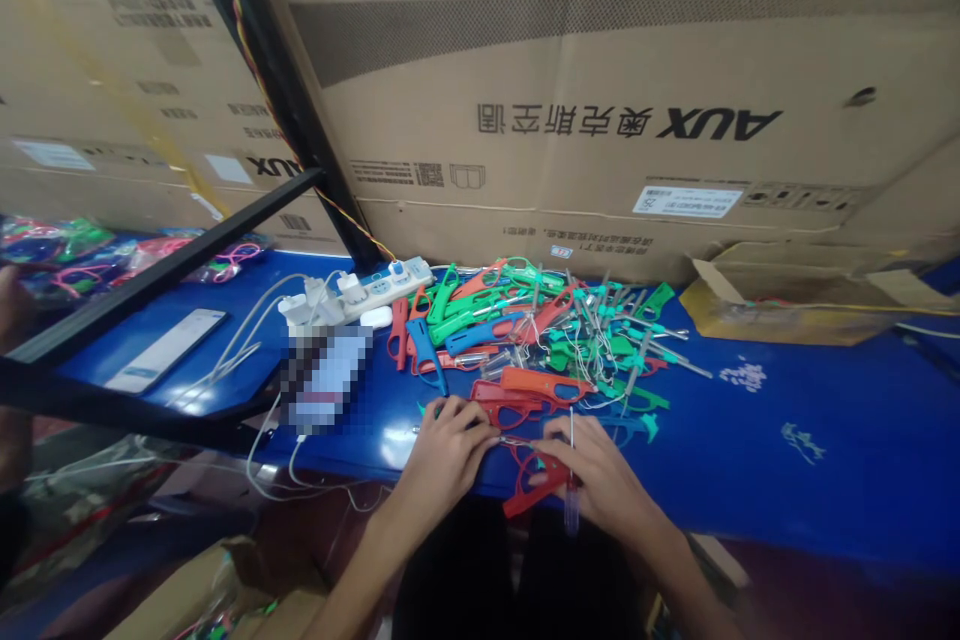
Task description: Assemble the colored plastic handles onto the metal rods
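Observation:
My left hand (452, 435) is closed, its fingertips pinching one end of a thin metallic piece (514, 440) that spans the gap to my right hand (592, 465). A screwdriver (572, 508) with a clear handle lies across the closed fingers of that right hand, its shaft pointing up. Below the same fingers is a red gun-shaped plastic casing (525, 498), partly hidden by them. Just beyond both hands spreads a pile of similar casings, among them an orange casing (544, 381) and a blue casing (427, 355). Clear tubes with thin white wires (596, 345) are mixed in.
A power strip (367, 292) with plugs stands behind a phone (330, 380) on the blue table (750, 460). An open cardboard box (795, 320) sits at right, with large cartons (600, 50) behind. Left are a black metal frame (165, 270), another phone (169, 350) and part of another person.

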Motion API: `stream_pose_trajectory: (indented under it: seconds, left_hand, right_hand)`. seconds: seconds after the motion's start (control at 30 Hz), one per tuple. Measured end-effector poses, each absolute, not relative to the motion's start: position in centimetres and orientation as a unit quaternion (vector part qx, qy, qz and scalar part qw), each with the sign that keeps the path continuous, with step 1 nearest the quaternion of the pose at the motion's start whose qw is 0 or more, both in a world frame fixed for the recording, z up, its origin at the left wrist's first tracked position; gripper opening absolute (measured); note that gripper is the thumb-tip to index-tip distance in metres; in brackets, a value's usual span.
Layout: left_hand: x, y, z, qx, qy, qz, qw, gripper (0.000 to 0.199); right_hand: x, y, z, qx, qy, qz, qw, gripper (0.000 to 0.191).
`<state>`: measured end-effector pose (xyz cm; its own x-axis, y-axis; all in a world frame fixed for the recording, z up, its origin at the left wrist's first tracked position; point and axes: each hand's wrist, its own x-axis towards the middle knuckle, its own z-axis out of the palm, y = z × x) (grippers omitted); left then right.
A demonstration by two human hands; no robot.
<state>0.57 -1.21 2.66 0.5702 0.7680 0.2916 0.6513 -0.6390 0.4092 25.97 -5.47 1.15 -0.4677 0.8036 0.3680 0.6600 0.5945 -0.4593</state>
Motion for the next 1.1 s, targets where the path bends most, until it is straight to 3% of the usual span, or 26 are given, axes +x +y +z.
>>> stream_pose_trajectory:
  seconds: [0.27, 0.57, 1.1]
  left_hand:
    - [0.2, -1.2, 2.0, 0.871, 0.380, 0.274, 0.150, 0.016]
    - [-0.2, -1.6, 1.7, 0.863, 0.384, 0.285, 0.164, 0.017]
    - [-0.1, -1.7, 1.6, 0.862, 0.381, 0.288, 0.171, 0.016]
  right_hand:
    - [25.0, -5.6, 2.2, -0.438, -0.861, 0.097, 0.241, 0.038]
    - [22.9, -5.1, 1.8, -0.432, -0.871, 0.081, 0.219, 0.029]
    - [23.1, -5.3, 1.9, -0.448, -0.862, 0.101, 0.215, 0.029]
